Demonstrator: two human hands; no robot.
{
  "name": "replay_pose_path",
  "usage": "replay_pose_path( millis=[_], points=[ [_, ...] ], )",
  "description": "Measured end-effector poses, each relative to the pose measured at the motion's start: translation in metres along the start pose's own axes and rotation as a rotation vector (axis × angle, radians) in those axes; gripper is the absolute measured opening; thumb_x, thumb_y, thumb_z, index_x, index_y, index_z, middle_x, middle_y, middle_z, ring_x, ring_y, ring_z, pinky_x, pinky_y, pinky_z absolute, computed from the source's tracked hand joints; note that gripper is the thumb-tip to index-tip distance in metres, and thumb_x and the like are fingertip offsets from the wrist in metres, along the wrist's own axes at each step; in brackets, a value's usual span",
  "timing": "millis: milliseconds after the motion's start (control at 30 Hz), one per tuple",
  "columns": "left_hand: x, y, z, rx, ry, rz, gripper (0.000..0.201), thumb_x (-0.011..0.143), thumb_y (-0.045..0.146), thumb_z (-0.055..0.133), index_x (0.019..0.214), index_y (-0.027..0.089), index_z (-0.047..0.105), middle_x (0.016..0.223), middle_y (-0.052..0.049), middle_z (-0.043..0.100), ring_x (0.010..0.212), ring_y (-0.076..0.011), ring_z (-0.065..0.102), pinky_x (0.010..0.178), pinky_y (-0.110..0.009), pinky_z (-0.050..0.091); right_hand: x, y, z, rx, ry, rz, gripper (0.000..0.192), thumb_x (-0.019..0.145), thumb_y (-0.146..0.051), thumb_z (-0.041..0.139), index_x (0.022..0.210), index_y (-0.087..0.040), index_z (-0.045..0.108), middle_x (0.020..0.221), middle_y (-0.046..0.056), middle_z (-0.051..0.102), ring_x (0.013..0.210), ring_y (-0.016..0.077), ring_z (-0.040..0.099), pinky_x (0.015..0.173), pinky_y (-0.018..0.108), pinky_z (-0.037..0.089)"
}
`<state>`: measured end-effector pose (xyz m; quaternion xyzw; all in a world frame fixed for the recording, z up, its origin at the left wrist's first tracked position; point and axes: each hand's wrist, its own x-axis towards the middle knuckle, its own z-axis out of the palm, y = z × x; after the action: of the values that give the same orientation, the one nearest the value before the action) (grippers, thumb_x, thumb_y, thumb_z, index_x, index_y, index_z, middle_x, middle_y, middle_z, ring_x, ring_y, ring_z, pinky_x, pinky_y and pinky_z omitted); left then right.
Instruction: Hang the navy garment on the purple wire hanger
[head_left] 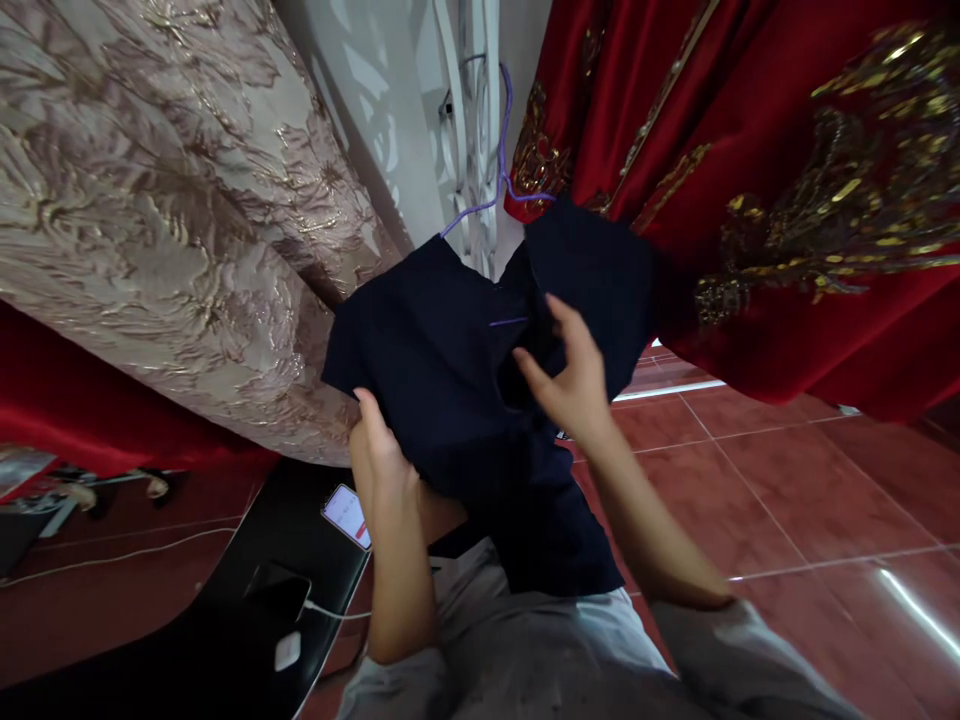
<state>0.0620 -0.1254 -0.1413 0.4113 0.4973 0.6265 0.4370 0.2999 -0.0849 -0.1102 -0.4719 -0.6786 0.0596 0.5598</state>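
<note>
Nearest the camera, the person's grey clothing filled the bottom edge of the view. Just left of it stood a glossy black table (225, 640) holding a dark phone (279, 592) with a white cable (334, 612) plugged in, a small white charger block (287, 650), and a second phone (347, 515) with a lit red and white screen near the far edge. Red floor tiles (787, 490) stretched away on the right.

Above these, both bare forearms rose toward a dark navy shirt (450, 400), which hung at the centre of the view. The left hand (379, 465) was closed around the shirt's lower left part, thumb on the front of the cloth. The right hand (574, 375) was mostly open, fingers spread and loosely curled, touching the fabric near the neck opening.

The shirt hung on a purple hanger (501, 160), hooked to white metalwork (469, 110) behind. A pale gold brocade garment (165, 200) crowded the left, and a red velvet garment (787, 180) with gold embroidery pressed in from the right, overlapping the shirt's shoulder.
</note>
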Motion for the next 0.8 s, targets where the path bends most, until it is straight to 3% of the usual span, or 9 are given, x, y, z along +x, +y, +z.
replay_pose_path(
  millis=[67,133,233,367,500,567,633,700,800],
  points=[
    [-0.016,0.002,0.013,-0.051,0.157,0.008,0.07,0.096,0.07,0.057,0.152,0.029,0.057,0.145,-0.006,0.067,0.146,-0.0315,0.055,0.121,-0.045,0.051,-0.025,-0.002,0.037,0.083,0.12,0.14,0.063,0.089,-0.034,0.063,0.149,-0.025,0.047,0.146,0.015,0.055,0.137,0.0333,0.053,0.112,0.057,0.049],
    [-0.027,0.004,0.024,-0.027,0.204,-0.021,0.071,0.087,0.053,0.079,0.15,0.028,0.058,0.146,-0.007,0.066,0.143,-0.0336,0.057,0.123,-0.047,0.049,-0.049,-0.005,0.065,0.166,0.214,0.306,0.055,0.084,-0.032,0.065,0.137,-0.024,0.053,0.135,0.015,0.059,0.126,0.032,0.058,0.104,0.053,0.053],
    [-0.034,0.003,0.03,0.068,0.193,-0.057,0.059,0.083,0.041,0.085,0.138,0.026,0.067,0.138,-0.008,0.071,0.136,-0.0347,0.063,0.124,-0.049,0.046,-0.078,-0.006,0.084,0.396,0.104,0.559,0.028,0.083,-0.034,0.065,0.107,-0.022,0.057,0.1,0.008,0.065,0.091,0.0235,0.063,0.082,0.04,0.055],
    [-0.029,-0.009,0.026,0.174,0.262,0.053,0.038,0.092,0.04,0.076,0.126,0.024,0.068,0.139,-0.01,0.069,0.139,-0.0318,0.06,0.126,-0.046,0.041,-0.095,0.006,0.072,0.605,-0.097,0.777,0.033,0.089,-0.05,0.068,0.084,-0.022,0.05,0.068,-0.002,0.055,0.063,0.0153,0.057,0.063,0.029,0.047],
    [-0.019,-0.038,0.023,0.222,0.37,0.333,0.054,0.092,0.032,0.075,0.142,0.029,0.054,0.154,-0.009,0.054,0.146,-0.0261,0.051,0.127,-0.042,0.037,-0.089,0.012,0.047,0.614,-0.122,0.752,0.042,0.09,-0.056,0.07,0.078,-0.021,0.05,0.062,-0.003,0.055,0.059,0.0124,0.055,0.06,0.025,0.043],
    [-0.017,-0.052,0.028,0.274,0.403,0.44,0.051,0.092,0.029,0.075,0.139,0.026,0.056,0.147,-0.01,0.057,0.142,-0.0264,0.053,0.125,-0.043,0.038,-0.085,0.009,0.04,0.62,-0.113,0.726,0.046,0.091,-0.059,0.069,0.076,-0.02,0.05,0.061,-0.004,0.053,0.058,0.0106,0.051,0.059,0.023,0.04],
    [-0.019,-0.064,0.035,0.304,0.257,0.432,0.031,0.093,0.028,0.071,0.123,0.021,0.065,0.126,-0.009,0.068,0.125,-0.0253,0.064,0.116,-0.043,0.047,-0.084,0.005,0.037,0.621,-0.079,0.722,0.05,0.093,-0.063,0.065,0.074,-0.02,0.049,0.061,-0.004,0.05,0.057,0.0098,0.049,0.057,0.023,0.038],
    [-0.025,-0.072,0.044,0.3,-0.031,0.346,0.02,0.095,0.026,0.068,0.114,0.021,0.068,0.109,-0.007,0.071,0.109,-0.0229,0.07,0.105,-0.04,0.055,-0.086,0.001,0.039,0.658,-0.041,0.757,0.052,0.094,-0.067,0.06,0.072,-0.02,0.048,0.061,-0.004,0.049,0.056,0.0103,0.049,0.057,0.023,0.039],
    [-0.035,-0.076,0.056,0.275,-0.276,0.309,0.031,0.094,0.022,0.069,0.125,0.023,0.067,0.118,-0.007,0.07,0.113,-0.0239,0.069,0.104,-0.039,0.056,-0.09,0.001,0.044,0.774,0.034,0.838,0.051,0.093,-0.064,0.062,0.07,-0.021,0.048,0.06,-0.004,0.048,0.056,0.0108,0.048,0.056,0.024,0.04]
  ],
)
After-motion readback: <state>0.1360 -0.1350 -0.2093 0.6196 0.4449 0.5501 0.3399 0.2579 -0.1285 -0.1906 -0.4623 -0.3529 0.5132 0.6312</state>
